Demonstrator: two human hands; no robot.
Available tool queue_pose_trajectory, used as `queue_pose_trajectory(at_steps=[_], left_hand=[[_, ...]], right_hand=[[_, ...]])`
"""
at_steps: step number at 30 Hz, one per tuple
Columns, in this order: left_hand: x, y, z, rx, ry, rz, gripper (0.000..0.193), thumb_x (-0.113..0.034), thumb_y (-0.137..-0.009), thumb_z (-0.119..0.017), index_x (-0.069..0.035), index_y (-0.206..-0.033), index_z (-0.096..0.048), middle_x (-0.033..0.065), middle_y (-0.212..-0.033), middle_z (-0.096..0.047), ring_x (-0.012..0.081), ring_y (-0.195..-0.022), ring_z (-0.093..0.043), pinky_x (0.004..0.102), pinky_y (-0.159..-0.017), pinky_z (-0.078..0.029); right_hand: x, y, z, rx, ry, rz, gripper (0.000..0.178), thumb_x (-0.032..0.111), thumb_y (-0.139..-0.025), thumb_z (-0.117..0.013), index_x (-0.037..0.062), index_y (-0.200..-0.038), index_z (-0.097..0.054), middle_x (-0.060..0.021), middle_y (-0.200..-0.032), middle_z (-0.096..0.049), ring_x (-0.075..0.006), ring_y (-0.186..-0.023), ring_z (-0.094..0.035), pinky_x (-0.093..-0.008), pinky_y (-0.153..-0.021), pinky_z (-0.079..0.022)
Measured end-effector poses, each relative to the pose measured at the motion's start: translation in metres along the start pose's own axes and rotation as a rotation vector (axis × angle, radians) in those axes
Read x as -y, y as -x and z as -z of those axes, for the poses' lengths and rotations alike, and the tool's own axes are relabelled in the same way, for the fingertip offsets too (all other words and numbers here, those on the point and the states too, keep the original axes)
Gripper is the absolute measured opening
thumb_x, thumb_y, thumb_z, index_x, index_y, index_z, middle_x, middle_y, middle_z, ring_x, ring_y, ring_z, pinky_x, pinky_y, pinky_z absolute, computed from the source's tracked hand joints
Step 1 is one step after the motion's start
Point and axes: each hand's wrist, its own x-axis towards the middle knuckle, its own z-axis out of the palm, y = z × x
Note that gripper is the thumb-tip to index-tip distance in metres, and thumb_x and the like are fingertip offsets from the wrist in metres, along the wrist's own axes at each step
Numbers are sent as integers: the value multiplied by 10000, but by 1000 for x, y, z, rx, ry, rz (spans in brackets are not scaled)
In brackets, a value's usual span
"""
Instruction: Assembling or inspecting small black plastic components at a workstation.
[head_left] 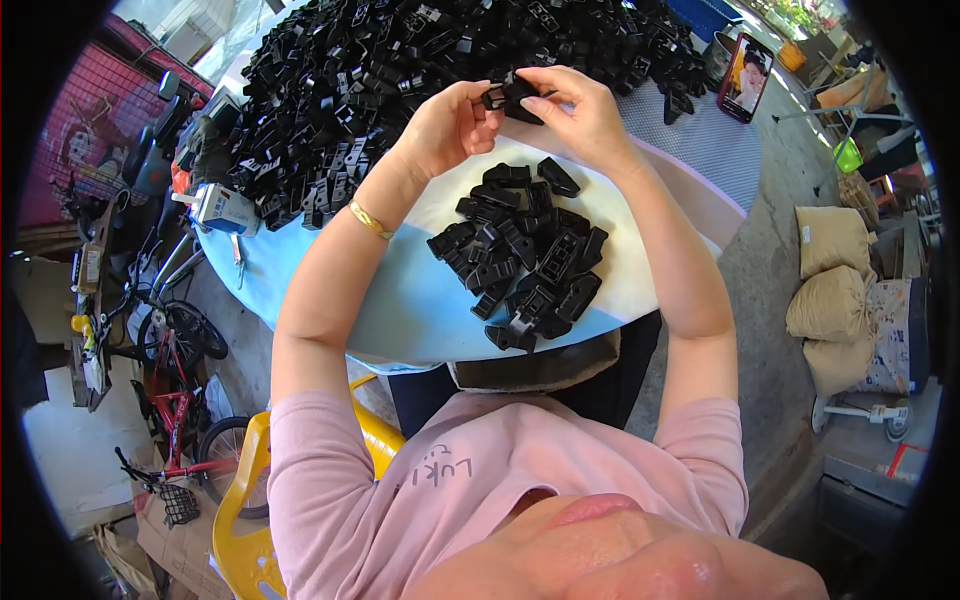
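Observation:
Between both hands, above the far half of the table, is a small black plastic part (pixel 509 93). My left hand (pixel 449 122) pinches its left end with thumb and index finger, the other fingers curled below. My right hand (pixel 582 108) grips its right side, thumb beneath and fingers over the top. Fine details of the part are too small to make out. Nearer to me, between my forearms, lies a small pile of similar black plastic parts (pixel 525 250). A far larger heap of them (pixel 330 110) spreads across the back of the table, just beyond my hands.
The round table has a light blue and cream cover (pixel 400 320). A small box (pixel 224 208) and a metal tool (pixel 238 262) lie at its left edge. A phone (pixel 745 78) stands at the far right. Sacks (pixel 835 245) sit on the right; a yellow chair (pixel 245 500) is lower left.

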Motion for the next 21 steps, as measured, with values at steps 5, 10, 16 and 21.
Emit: queue_pose_trajectory(at_steps=[5, 10, 16, 21], left_hand=[[-1, 1, 5, 22, 1, 26, 288, -274, -910, -422, -40, -843, -576, 43, -685, -570, 83, -496, -347, 217, -472, -282], [4, 1, -5, -12, -94, -135, 283, -179, -911, -474, -25, -1148, -476, 70, -758, -594, 125, -613, -561, 222, -582, -475], [12, 0, -10, -85, -365, -305, 413, -41, -898, -497, -46, -1286, -357, 116, -988, -581, 183, -862, -618, 296, -844, -509], [19, -3, -9, -155, -459, -398, 396, -50, -900, -503, 3, -1270, -372, 122, -1040, -572, 181, -931, -598, 303, -878, -495]], right_hand=[[1, -1, 0, 8, 40, 18, 309, 8, -782, -645, 15, -1088, -600, -42, -974, -606, -106, -836, -566, -230, -735, -483], [-3, 2, -4, -81, 6, -133, 303, 67, -790, -666, -2, -1078, -603, -89, -939, -651, -121, -821, -616, -240, -753, -498], [-2, 2, -7, -103, -59, -241, 322, 113, -793, -675, -7, -1082, -601, -120, -943, -661, -130, -822, -633, -250, -744, -511], [-2, 5, -14, -176, 51, -113, 292, 156, -749, -699, 21, -1000, -638, -111, -877, -671, -179, -747, -661, -266, -692, -521]])
